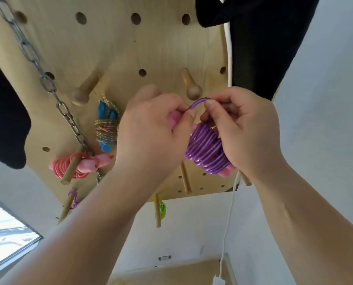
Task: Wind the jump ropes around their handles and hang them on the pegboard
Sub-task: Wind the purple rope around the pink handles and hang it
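Hands raised at the wooden pegboard (113, 50), both grasping the purple jump rope (207, 151).
Left hand (150, 132) pinches the rope's free loop and clasps the pink handles (174, 119). Right hand (245, 130) pinches the same loop and cups the wound coil, held just below a round-tipped peg (191, 85).

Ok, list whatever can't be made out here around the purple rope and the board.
Head view only:
- Pink handles of the purple rope: mostly hidden by the left hand, right hand and coils.
- Green thing under the pegboard: too small, partly behind a peg.
- Black cloth at right: cut off by the top edge.
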A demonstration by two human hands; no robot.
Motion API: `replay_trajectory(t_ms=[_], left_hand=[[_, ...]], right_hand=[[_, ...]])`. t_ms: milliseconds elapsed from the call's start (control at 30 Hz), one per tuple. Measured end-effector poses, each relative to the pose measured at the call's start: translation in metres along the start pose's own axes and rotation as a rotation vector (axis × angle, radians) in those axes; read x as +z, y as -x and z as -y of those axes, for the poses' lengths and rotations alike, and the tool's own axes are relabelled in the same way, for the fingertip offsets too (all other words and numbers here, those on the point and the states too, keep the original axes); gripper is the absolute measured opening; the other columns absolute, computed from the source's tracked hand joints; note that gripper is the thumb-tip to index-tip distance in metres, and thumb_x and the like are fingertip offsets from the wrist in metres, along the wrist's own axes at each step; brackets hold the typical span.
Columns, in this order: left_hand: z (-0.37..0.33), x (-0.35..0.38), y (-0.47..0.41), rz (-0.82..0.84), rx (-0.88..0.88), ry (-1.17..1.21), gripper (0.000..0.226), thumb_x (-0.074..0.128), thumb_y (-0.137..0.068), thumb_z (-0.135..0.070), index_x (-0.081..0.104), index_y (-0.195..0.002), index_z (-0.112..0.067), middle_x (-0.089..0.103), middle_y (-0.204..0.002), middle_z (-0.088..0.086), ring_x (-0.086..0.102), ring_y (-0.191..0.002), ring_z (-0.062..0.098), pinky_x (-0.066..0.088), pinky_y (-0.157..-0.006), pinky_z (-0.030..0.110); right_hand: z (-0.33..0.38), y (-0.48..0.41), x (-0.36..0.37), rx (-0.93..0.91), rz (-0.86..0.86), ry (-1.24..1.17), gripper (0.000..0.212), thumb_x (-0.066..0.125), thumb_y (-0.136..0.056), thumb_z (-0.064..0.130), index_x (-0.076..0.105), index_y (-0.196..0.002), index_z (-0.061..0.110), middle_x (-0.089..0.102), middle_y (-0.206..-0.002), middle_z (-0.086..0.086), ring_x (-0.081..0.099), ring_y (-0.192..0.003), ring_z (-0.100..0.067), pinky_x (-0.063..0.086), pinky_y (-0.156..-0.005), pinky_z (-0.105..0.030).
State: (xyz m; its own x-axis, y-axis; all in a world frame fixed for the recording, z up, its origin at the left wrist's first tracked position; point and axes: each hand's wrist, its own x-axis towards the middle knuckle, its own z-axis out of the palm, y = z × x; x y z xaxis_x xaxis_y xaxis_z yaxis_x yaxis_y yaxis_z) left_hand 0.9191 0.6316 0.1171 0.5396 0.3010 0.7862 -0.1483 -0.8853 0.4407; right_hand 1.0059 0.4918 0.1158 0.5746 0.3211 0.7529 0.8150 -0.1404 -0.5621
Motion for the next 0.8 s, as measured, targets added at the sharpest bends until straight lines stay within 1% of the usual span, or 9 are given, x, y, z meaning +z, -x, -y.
replay_trajectory(t_ms=[133,233,267,333,400,500,600,700,800], left_hand=[[0.001,0.004,-0.012,-0.084,-0.014,0.021,0.015,0.068,-0.088,-0.026,0.075,-0.081,-0.016,0.064,-0.088,0.004,0.057,-0.087,0.013,0.044,-0.074,0.029],[0.005,0.008,-0.019,-0.1,-0.035,0.031,0.013,0.069,-0.088,-0.024,0.075,-0.082,-0.013,0.064,-0.09,0.004,0.059,-0.087,0.014,0.048,-0.075,0.034],[0.006,0.007,-0.02,-0.086,-0.035,0.05,0.013,0.069,-0.088,-0.023,0.075,-0.083,-0.013,0.064,-0.091,0.004,0.06,-0.087,0.012,0.049,-0.075,0.032],[0.008,0.003,-0.026,-0.01,-0.038,0.114,0.009,0.069,-0.09,-0.019,0.074,-0.083,-0.016,0.063,-0.094,0.002,0.062,-0.086,0.004,0.05,-0.068,0.02],[0.012,-0.001,-0.034,0.093,-0.042,0.157,0.012,0.068,-0.091,-0.017,0.07,-0.083,-0.025,0.062,-0.093,-0.001,0.06,-0.086,-0.004,0.049,-0.067,0.014],[0.021,-0.001,-0.045,0.143,-0.071,0.117,0.014,0.069,-0.089,-0.02,0.068,-0.082,-0.032,0.064,-0.092,-0.006,0.058,-0.088,0.003,0.049,-0.077,0.024],[0.025,0.005,-0.054,0.119,-0.151,0.035,0.004,0.07,-0.09,-0.026,0.072,-0.086,-0.024,0.064,-0.091,-0.005,0.059,-0.077,0.011,0.051,-0.071,0.034],[0.029,0.008,-0.063,0.07,-0.112,-0.107,0.015,0.07,-0.085,-0.033,0.073,-0.094,-0.021,0.063,-0.091,-0.003,0.058,-0.083,0.018,0.047,-0.07,0.034],[0.03,0.009,-0.072,0.044,-0.087,-0.254,0.019,0.07,-0.082,-0.037,0.068,-0.089,-0.019,0.056,-0.093,0.0,0.054,-0.08,0.023,0.039,-0.065,0.032]], right_hand=[[-0.001,-0.017,0.003,-0.036,-0.027,0.008,0.012,0.062,-0.099,0.019,0.071,-0.102,0.012,0.071,-0.081,0.007,0.07,-0.077,-0.004,0.057,-0.073,-0.021],[-0.004,-0.026,0.008,-0.016,-0.014,-0.041,0.01,0.063,-0.098,0.017,0.072,-0.102,0.013,0.072,-0.084,0.007,0.071,-0.079,-0.005,0.058,-0.074,-0.024],[-0.006,-0.028,0.009,0.001,-0.003,-0.088,0.009,0.064,-0.098,0.016,0.072,-0.101,0.014,0.073,-0.084,0.006,0.071,-0.079,-0.007,0.059,-0.074,-0.025],[-0.009,-0.033,0.009,0.055,0.032,-0.193,0.008,0.064,-0.097,0.013,0.071,-0.098,0.017,0.073,-0.084,0.004,0.072,-0.079,-0.011,0.059,-0.074,-0.028],[-0.011,-0.039,0.011,0.127,0.075,-0.262,0.009,0.064,-0.097,0.013,0.068,-0.097,0.021,0.073,-0.084,0.003,0.072,-0.08,-0.011,0.058,-0.074,-0.027],[-0.016,-0.048,0.02,0.237,0.094,-0.302,0.007,0.064,-0.097,0.017,0.066,-0.096,0.024,0.072,-0.086,0.003,0.071,-0.08,-0.009,0.054,-0.073,-0.022],[-0.023,-0.058,0.028,0.3,0.039,-0.253,0.009,0.069,-0.095,0.024,0.066,-0.087,0.027,0.07,-0.084,0.007,0.069,-0.08,-0.007,0.056,-0.074,-0.026],[-0.027,-0.064,0.037,0.349,-0.006,-0.249,0.011,0.069,-0.094,0.025,0.067,-0.083,0.023,0.067,-0.078,0.008,0.067,-0.074,-0.004,0.055,-0.068,-0.021],[-0.028,-0.065,0.045,0.351,-0.055,-0.222,0.014,0.065,-0.096,0.023,0.068,-0.083,0.023,0.067,-0.075,0.01,0.064,-0.069,0.003,0.051,-0.062,-0.015]])
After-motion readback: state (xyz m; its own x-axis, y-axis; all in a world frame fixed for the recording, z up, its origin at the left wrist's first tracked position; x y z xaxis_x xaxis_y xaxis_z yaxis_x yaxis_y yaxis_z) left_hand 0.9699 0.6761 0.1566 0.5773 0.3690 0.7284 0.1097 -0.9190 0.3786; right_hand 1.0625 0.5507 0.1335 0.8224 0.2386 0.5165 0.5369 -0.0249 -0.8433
